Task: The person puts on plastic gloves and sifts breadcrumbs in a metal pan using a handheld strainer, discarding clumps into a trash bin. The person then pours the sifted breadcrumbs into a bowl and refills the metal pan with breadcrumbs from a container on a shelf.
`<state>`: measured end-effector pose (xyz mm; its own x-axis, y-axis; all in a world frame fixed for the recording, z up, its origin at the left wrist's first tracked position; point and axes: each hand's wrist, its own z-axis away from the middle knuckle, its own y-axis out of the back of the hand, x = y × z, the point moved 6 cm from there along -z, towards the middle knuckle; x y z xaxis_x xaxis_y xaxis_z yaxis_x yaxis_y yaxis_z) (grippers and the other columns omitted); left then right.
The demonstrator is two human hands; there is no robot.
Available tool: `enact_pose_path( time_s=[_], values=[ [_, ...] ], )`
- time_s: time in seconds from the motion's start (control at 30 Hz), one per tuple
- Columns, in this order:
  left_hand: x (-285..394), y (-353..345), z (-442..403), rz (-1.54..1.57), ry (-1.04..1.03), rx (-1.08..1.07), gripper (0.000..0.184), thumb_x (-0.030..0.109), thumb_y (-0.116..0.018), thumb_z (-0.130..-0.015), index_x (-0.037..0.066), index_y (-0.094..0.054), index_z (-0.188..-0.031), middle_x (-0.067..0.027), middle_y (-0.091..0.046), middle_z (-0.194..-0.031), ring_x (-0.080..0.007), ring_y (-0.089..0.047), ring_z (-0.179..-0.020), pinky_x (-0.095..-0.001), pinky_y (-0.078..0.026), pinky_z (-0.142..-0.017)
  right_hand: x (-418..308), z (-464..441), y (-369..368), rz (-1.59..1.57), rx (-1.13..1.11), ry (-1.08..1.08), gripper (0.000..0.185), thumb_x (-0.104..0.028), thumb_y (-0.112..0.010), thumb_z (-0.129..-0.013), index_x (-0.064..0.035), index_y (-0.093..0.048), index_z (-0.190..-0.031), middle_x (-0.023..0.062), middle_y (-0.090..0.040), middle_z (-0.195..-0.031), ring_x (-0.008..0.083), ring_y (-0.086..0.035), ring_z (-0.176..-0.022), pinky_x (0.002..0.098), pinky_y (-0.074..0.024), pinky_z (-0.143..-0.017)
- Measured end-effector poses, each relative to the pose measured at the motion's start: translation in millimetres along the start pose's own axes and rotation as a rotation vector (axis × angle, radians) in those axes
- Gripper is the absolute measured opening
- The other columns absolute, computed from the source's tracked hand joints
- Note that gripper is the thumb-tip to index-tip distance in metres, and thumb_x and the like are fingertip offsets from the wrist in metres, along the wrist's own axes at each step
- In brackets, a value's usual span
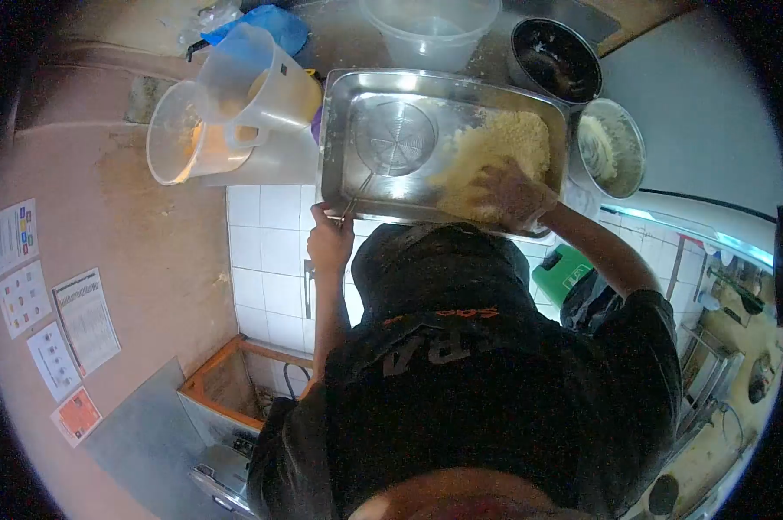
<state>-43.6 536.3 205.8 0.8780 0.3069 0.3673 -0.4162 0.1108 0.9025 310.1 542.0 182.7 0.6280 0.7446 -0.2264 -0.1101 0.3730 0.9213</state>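
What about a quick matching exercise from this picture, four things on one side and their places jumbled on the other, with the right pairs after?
Things
1. Round mesh strainer
2. Right hand
3. Left hand
4. Dark round pan

Places
A. At the tray's near left corner
B. Among the pale yellow crumbs
C. By the tray's far right corner
D. Lying inside the tray, left side

Pairs: 1-D, 2-B, 3-A, 4-C
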Motion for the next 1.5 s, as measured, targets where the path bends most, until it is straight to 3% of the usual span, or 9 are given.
enact_pose_path(
  time_s=[0.37, 0.47, 0.57, 0.63, 0.87, 1.23, 1.33, 1.4, 1.5],
  values=[
    [-8.3, -19.8, -7.9, 0.252, -0.095, -0.108, 0.045, 0.025, -0.065, -0.085, 0.011, -0.036, -0.117, -0.0237, -0.068, -0.083, -0.0470, -0.064, -0.079, -0.0540, -0.050, -0.069, 71.8, -3.0, -118.4, -0.024, 0.347, -0.101, 0.049, -0.022, -0.063, -0.079, -0.0193, -0.056, -0.127, 0.0105, -0.051, -0.133, 0.0314, -0.047, -0.123, 0.0484, -0.0356, -0.104],
    [-4.6, -14.6, -6.8, 0.265, -0.075, -0.116, 0.045, 0.023, -0.065, -0.085, 0.011, -0.036, -0.117, -0.0230, -0.068, -0.086, -0.0462, -0.064, -0.080, -0.0534, -0.050, -0.069, 69.9, -4.0, -96.2, 0.550, 0.408, -0.154, 0.049, -0.021, -0.064, -0.079, -0.0137, -0.056, -0.127, 0.0146, -0.054, -0.131, 0.0319, -0.050, -0.120, 0.0415, -0.0375, -0.105],
    [2.3, -10.5, -3.6, 0.162, -0.075, -0.101, 0.044, 0.024, -0.064, -0.086, 0.011, -0.037, -0.118, -0.0194, -0.069, -0.086, -0.0442, -0.065, -0.079, -0.0526, -0.050, -0.069, 99.4, 4.6, -73.6, -1.051, 0.443, -0.278, 0.048, -0.021, -0.066, -0.078, -0.0116, -0.058, -0.125, 0.0148, -0.056, -0.128, 0.0312, -0.053, -0.118, 0.0402, -0.0408, -0.103],
    [-0.2, -13.0, -3.3, 0.157, -0.065, -0.100, 0.044, 0.025, -0.064, -0.086, 0.011, -0.036, -0.118, -0.0189, -0.069, -0.085, -0.0440, -0.065, -0.079, -0.0527, -0.050, -0.068, 103.1, 12.8, -52.8, -0.406, 0.267, -0.571, 0.047, -0.019, -0.068, -0.075, -0.0089, -0.060, -0.121, 0.0150, -0.058, -0.127, 0.0275, -0.056, -0.115, 0.0380, -0.0439, -0.100],
    [-2.5, -18.4, -2.6, 0.105, -0.104, -0.086, 0.041, 0.030, -0.063, -0.087, 0.012, -0.043, -0.117, -0.0203, -0.068, -0.080, -0.0436, -0.065, -0.076, -0.0531, -0.050, -0.066, 60.5, -100.9, 35.4, -0.697, 0.521, -0.418, 0.029, -0.022, -0.065, -0.074, -0.0089, -0.062, -0.100, 0.0115, -0.061, -0.104, 0.0306, -0.060, -0.098, 0.0404, -0.0507, -0.085],
    [0.7, -14.2, 1.7, 0.058, -0.092, -0.135, 0.041, 0.032, -0.062, -0.088, 0.013, -0.041, -0.118, -0.0206, -0.067, -0.078, -0.0440, -0.065, -0.074, -0.0536, -0.050, -0.065, 30.1, -202.3, 29.8, -0.582, 0.548, -0.138, 0.048, -0.008, -0.068, -0.078, -0.0170, -0.058, -0.124, 0.0149, -0.055, -0.129, 0.0275, -0.050, -0.122, 0.0395, -0.0412, -0.102],
    [-1.7, -23.1, 0.0, 0.123, -0.111, -0.155, 0.036, 0.032, -0.060, -0.089, 0.013, -0.045, -0.117, -0.0213, -0.067, -0.077, -0.0444, -0.064, -0.074, -0.0540, -0.050, -0.065, 45.3, -183.7, 10.9, -0.919, 0.511, -0.034, 0.039, -0.002, -0.061, -0.084, -0.0155, -0.061, -0.121, 0.0116, -0.056, -0.131, 0.0257, -0.049, -0.124, 0.0414, -0.0378, -0.107],
    [4.8, -18.7, 0.5, 0.125, -0.154, -0.130, 0.028, 0.030, -0.058, -0.091, 0.014, -0.054, -0.114, -0.0214, -0.067, -0.075, -0.0439, -0.064, -0.072, -0.0529, -0.050, -0.063, 54.8, -170.0, -3.1, -1.820, 0.538, 0.349, 0.035, -0.012, -0.052, -0.093, -0.0126, -0.054, -0.128, 0.0131, -0.057, -0.129, 0.0265, -0.058, -0.113, 0.0414, -0.0476, -0.097],
    [10.6, -6.4, 5.4, 0.230, -0.111, -0.081, 0.022, 0.027, -0.057, -0.092, 0.014, -0.062, -0.109, -0.0221, -0.066, -0.073, -0.0433, -0.064, -0.072, -0.0515, -0.050, -0.061, 64.5, -104.4, 27.0, -1.118, 0.488, -0.249, 0.032, -0.025, -0.050, -0.097, -0.0114, -0.058, -0.125, 0.0124, -0.057, -0.130, 0.0275, -0.056, -0.115, 0.0407, -0.0450, -0.100]
  ],
)
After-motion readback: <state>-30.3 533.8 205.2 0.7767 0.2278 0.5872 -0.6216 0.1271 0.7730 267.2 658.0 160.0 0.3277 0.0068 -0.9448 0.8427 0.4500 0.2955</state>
